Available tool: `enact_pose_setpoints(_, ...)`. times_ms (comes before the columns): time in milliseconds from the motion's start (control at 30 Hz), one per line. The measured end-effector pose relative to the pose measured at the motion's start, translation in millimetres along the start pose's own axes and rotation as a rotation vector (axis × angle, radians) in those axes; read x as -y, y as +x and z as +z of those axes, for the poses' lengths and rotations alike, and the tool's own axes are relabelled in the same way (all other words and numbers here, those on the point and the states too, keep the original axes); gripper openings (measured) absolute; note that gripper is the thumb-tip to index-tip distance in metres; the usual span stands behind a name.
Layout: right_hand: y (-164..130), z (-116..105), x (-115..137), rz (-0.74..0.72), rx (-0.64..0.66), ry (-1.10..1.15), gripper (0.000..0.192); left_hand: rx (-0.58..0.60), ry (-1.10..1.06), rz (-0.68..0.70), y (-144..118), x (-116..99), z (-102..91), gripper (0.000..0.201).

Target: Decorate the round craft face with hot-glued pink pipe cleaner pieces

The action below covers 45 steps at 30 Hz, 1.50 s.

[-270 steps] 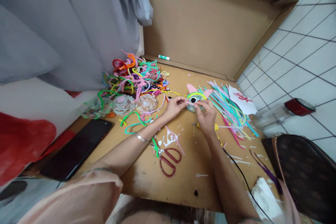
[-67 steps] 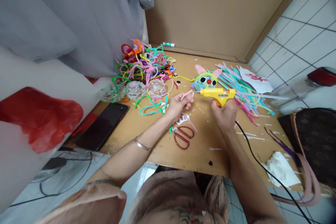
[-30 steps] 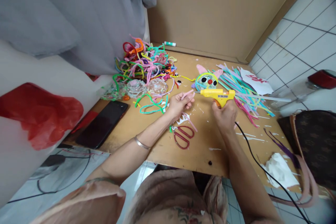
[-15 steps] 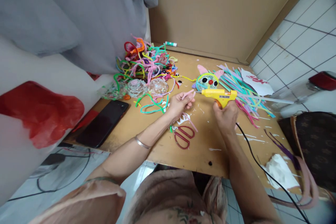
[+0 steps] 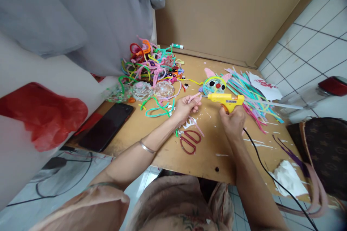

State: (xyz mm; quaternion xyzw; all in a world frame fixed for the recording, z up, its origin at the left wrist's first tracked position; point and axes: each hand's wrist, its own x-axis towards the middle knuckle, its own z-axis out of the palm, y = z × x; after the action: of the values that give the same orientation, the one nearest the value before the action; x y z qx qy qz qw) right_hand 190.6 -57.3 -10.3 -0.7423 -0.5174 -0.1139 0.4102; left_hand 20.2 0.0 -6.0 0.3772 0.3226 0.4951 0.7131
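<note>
My left hand (image 5: pixel 187 107) is closed in a pinch around a pink pipe cleaner (image 5: pixel 194 97), bent into a small shape. A yellow hot glue gun (image 5: pixel 222 99) is gripped in my right hand (image 5: pixel 233 120), its nozzle pointing left and nearly at the pink piece; whether they touch I cannot tell. Just behind the gun stands a round craft animal face (image 5: pixel 214 86) with pink ears, black eyes and a red nose. Red-handled scissors (image 5: pixel 190 141) lie below my left hand, their blades partly covered by scraps.
Coloured pipe cleaners are heaped (image 5: pixel 154 63) at the back left, and a loose bundle (image 5: pixel 251 90) lies at the right. A black phone (image 5: pixel 107 126) rests on the left. The gun's black cord (image 5: pixel 260 158) runs down past crumpled tissue (image 5: pixel 289 177) and a brown handbag (image 5: pixel 322 151).
Both hands, the pink pipe cleaner and the glue gun hold almost the same positions. The view has shifted very slightly.
</note>
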Motion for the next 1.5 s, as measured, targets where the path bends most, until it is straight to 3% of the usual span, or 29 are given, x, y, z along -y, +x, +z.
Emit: enact_pose_setpoints(1500, 0.9, -1.9, 3.4, 0.039, 0.003, 0.004, 0.023, 0.008, 0.019, 0.004, -1.0, 0.0, 0.8, 0.024)
